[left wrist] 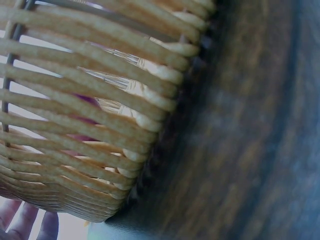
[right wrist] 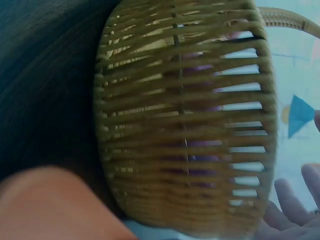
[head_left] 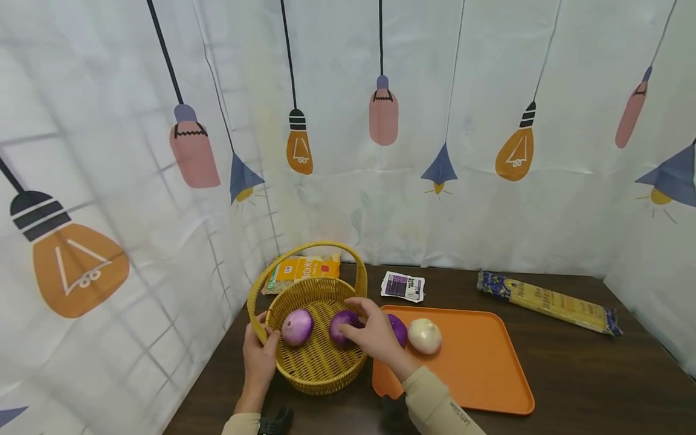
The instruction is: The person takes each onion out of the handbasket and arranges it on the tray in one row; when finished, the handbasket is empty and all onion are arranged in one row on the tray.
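Note:
A yellow woven basket [head_left: 321, 382] with a tall arched handle stands on the dark table. At its left side my left hand [head_left: 258, 357] grips the rim near the foot of the handle, thumb on top. Inside lies one purple onion [head_left: 297, 327] on the left. My right hand [head_left: 379, 336] reaches over the right rim and holds another purple onion [head_left: 338, 329] between thumb and fingers, partly covering it. Both wrist views show the basket's slatted wall [left wrist: 90, 115] close up, with purple showing through the gaps.
An orange tray [head_left: 478, 368] sits to the right, bearing a white onion [head_left: 425, 336] and a purple onion [head_left: 399, 329] partly behind my right hand. Farther back lie a yellow-orange bag [head_left: 304, 269], a small white-and-purple packet [head_left: 403, 286] and a long noodle packet [head_left: 549, 302]. A patterned curtain hangs behind.

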`<state>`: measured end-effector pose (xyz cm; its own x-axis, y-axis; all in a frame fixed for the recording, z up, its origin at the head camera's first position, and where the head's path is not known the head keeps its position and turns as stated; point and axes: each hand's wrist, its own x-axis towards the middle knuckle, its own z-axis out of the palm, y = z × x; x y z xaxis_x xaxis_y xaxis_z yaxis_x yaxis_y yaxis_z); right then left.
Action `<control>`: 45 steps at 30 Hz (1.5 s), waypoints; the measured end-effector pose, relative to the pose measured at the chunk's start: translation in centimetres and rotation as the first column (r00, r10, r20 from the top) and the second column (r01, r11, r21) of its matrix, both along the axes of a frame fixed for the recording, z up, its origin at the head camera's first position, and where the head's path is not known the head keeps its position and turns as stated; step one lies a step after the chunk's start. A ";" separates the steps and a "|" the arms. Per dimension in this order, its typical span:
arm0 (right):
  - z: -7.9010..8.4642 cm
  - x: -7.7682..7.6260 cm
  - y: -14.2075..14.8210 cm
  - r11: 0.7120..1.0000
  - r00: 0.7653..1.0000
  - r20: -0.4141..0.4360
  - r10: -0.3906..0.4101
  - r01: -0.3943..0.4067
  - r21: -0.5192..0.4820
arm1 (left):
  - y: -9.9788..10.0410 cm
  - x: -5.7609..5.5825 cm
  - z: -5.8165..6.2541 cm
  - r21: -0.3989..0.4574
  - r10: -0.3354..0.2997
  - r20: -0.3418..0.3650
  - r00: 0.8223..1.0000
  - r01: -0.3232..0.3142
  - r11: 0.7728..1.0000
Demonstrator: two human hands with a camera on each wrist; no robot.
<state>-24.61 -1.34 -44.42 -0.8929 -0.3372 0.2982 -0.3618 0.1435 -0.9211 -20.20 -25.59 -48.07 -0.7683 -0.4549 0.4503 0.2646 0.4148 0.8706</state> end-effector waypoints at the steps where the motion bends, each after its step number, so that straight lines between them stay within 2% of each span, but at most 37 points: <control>1: -0.5 -0.4 -0.4 1.000 1.000 -0.011 -0.001 0.001 0.013 | 0.0 0.1 0.1 -0.003 0.004 0.003 1.000 -0.004 1.000; 7: -0.8 -1.0 -1.8 0.995 0.999 -0.028 -0.026 0.029 0.097 | 0.0 0.3 0.3 -0.016 0.028 0.015 1.000 -0.028 0.999; 13: -1.0 -1.7 -2.7 0.981 0.994 -0.087 -0.059 0.074 0.179 | 0.1 0.3 0.4 -0.027 0.020 0.022 1.000 -0.019 0.999; 20: -1.6 -2.3 -3.0 0.955 0.992 -0.122 -0.036 0.070 0.288 | 0.2 0.1 0.4 0.002 0.003 0.026 1.000 -0.003 1.000; 24: -1.7 -2.4 -3.1 0.949 0.993 -0.110 -0.031 0.063 0.308 | 0.2 0.0 0.4 0.011 -0.004 0.040 0.999 0.004 1.000; 27: -1.8 -2.4 -3.1 0.941 0.991 -0.136 -0.018 0.063 0.333 | 0.2 0.1 0.4 0.015 -0.001 0.048 0.999 0.001 1.000; 32: -2.1 -2.4 -3.3 0.914 0.986 -0.167 -0.005 0.072 0.400 | 0.2 0.1 0.4 0.004 0.003 0.045 0.999 -0.004 1.000; 40: -2.3 -2.2 -3.3 0.859 0.989 -0.136 0.060 0.018 0.511 | 0.3 0.0 0.3 0.011 -0.002 0.040 0.999 0.001 1.000; 45: -2.0 -2.0 -3.2 0.838 0.975 -0.162 0.150 -0.038 0.545 | 0.2 0.0 0.2 0.011 0.001 0.022 1.000 -0.002 1.000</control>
<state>-26.56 -4.54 -46.43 -0.7931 -0.5731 0.2064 -0.5588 0.5496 -0.6211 -20.16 -25.43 -47.88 -0.7773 -0.4610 0.4282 0.2448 0.4054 0.8808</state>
